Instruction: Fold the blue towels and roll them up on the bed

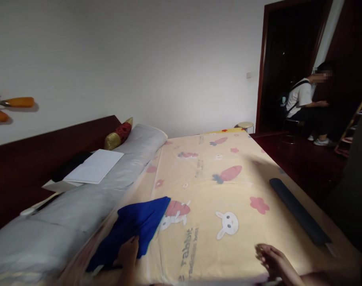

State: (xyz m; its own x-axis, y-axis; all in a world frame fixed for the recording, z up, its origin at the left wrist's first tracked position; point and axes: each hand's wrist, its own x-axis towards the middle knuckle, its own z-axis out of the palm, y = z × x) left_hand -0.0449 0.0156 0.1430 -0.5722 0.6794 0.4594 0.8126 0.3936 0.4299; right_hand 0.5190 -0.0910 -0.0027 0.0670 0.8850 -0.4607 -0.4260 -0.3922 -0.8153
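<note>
A blue cloth [133, 230] lies folded on the near left of a bed sheet [216, 190] printed with rabbits and carrots. My left hand [127, 254] rests on the cloth's near edge, fingers closed on the fabric. My right hand [271, 258] lies on the sheet at the lower right, fingers stretched out and apart, holding nothing.
A long grey bolster [79, 206] runs along the dark headboard, with white paper sheets [94, 167] and a gold and red cushion [118, 135] on it. A dark long bar [300, 212] lies on the bed's right edge. A person [306, 103] sits by the doorway.
</note>
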